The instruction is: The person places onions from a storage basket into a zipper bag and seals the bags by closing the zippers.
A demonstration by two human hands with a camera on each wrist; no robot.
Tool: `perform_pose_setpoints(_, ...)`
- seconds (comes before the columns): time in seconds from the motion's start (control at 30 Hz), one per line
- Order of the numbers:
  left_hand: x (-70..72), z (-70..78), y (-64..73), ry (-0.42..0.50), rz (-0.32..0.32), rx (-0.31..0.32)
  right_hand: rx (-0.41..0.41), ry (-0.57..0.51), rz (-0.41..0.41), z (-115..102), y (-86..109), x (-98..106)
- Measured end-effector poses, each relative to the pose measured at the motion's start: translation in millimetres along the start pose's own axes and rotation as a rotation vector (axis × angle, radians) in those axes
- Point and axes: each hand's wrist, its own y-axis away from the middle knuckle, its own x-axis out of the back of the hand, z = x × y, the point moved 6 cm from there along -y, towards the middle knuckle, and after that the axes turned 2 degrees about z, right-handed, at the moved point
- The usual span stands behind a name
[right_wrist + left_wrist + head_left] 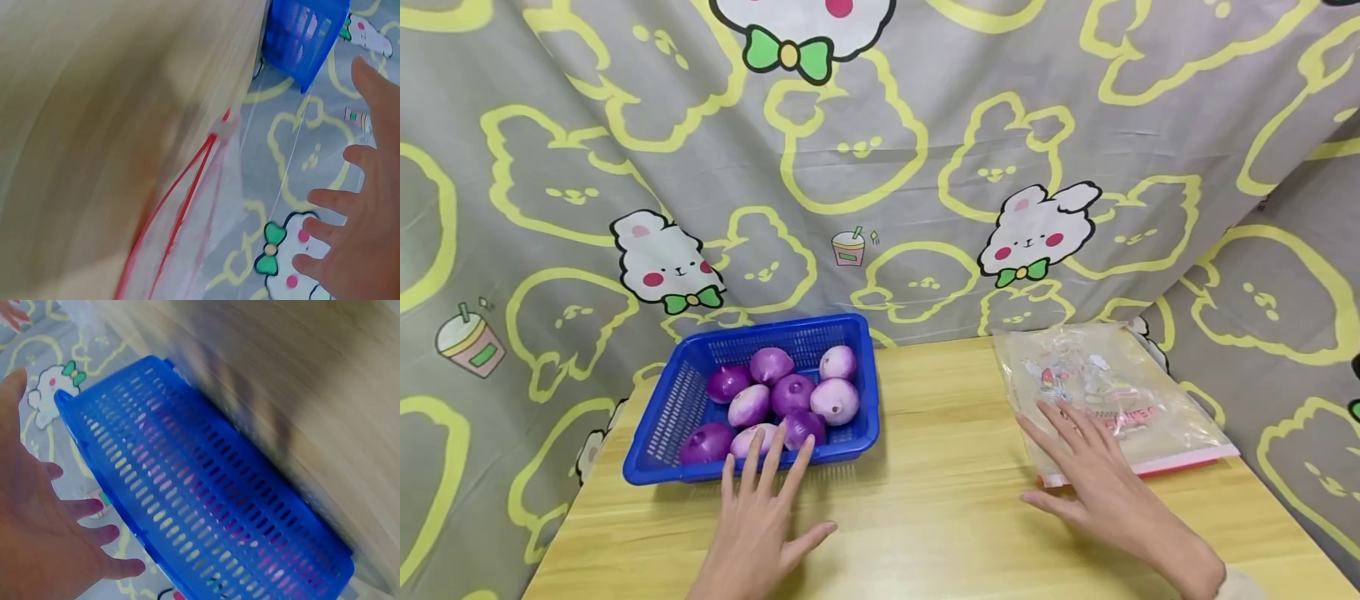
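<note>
A blue plastic basket (pixel 658 477) stands on the left of the table, holding several purple onions (pixel 793 393), some dark and some paler. My left hand (pixel 760 521) is spread in front of it, fingertips overlapping the basket's near rim in the head view. In the left wrist view the slotted basket wall (pixel 206 487) lies beside the outstretched fingers. On the right, a clear printed zip bag (pixel 1097 392) with a red-edged seal lies flat. My right hand (pixel 1101 492) hovers over its near left part, fingers extended. Neither hand holds anything.
The wooden table (pixel 936 467) runs back to a grey curtain (pixel 910 150) with yellow cartoon outlines, which also closes off both sides. Bare wood shows between the basket and the bag. The bag's red seal edge (pixel 187 206) shows in the right wrist view.
</note>
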Motion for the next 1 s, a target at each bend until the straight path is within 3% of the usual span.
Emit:
perform_pose_setpoints(0.23,-5.0,14.1,-6.9,0.027,0.003,-0.070,-0.091,-0.014,0.033,24,14.5,13)
perform_pose_setpoints(0.43,-1.6,30.7,-10.1,0.099,0.067,-0.169,-0.058,-0.040,0.075,46,22.7,23)
perform_pose_setpoints(0.67,-0.2,49.2,-20.1,0.179,0.105,-0.268,-0.050,-0.010,0.029,71,38.0,19)
perform_pose_setpoints(1.0,-9.5,75.4,-32.8,0.277,0.150,-0.371,-0.018,0.030,-0.015,79,43.2,4)
